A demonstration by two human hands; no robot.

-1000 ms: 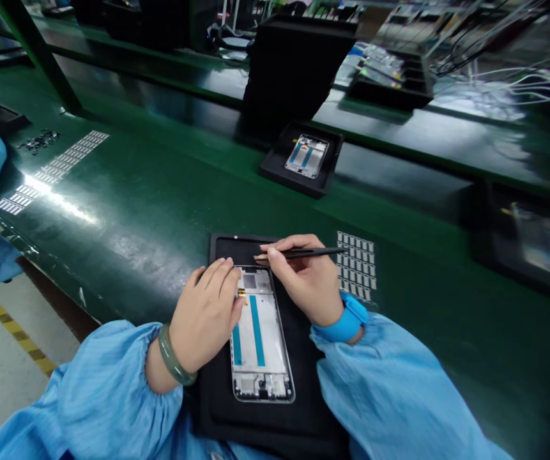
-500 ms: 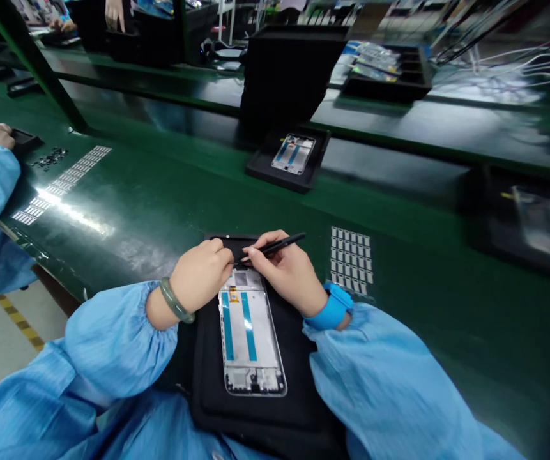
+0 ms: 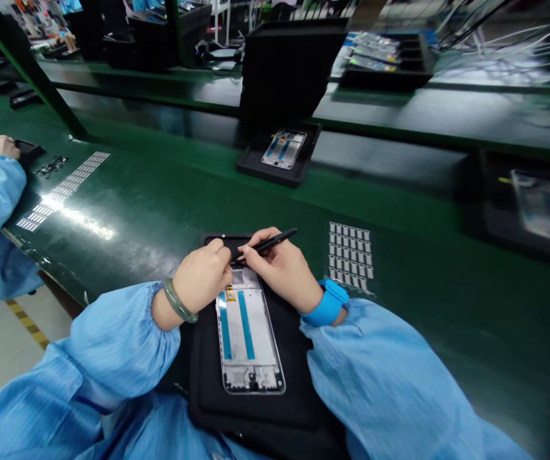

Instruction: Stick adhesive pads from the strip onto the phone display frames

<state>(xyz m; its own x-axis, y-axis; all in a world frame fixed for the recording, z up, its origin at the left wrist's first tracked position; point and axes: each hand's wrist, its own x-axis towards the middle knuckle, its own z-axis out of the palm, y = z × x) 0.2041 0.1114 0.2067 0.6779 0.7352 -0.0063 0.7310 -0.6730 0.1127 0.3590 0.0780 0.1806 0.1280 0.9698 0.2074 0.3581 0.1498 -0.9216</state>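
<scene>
A phone frame (image 3: pixel 259 326) with two blue strips and an orange flex piece lies in a black tray (image 3: pixel 298 390) in front of me. My right hand (image 3: pixel 284 268) is closed around black tweezers (image 3: pixel 277 240), whose tip points at the frame's top end. At the top left corner of the frame, my left hand (image 3: pixel 205 275) has its fingers curled in a pinch. What sits between those fingertips is hidden. The tweezer tip meets the left fingertips closely; whether they touch cannot be made out.
To the right lies a sheet of small metal pieces (image 3: pixel 350 255). Beyond it, trays with phone frames (image 3: pixel 284 150) stand on the green bench (image 3: pixel 160 191), before a stack of black trays (image 3: pixel 291 76). At left are a metal-piece strip (image 3: pixel 64 188), small black parts (image 3: pixel 52 167) and a co-worker's hand (image 3: pixel 1 145).
The tweezers and my right hand have shifted slightly left and up. My left hand stays pinched at the frame's top. The co-worker's hand at left has moved a little.
</scene>
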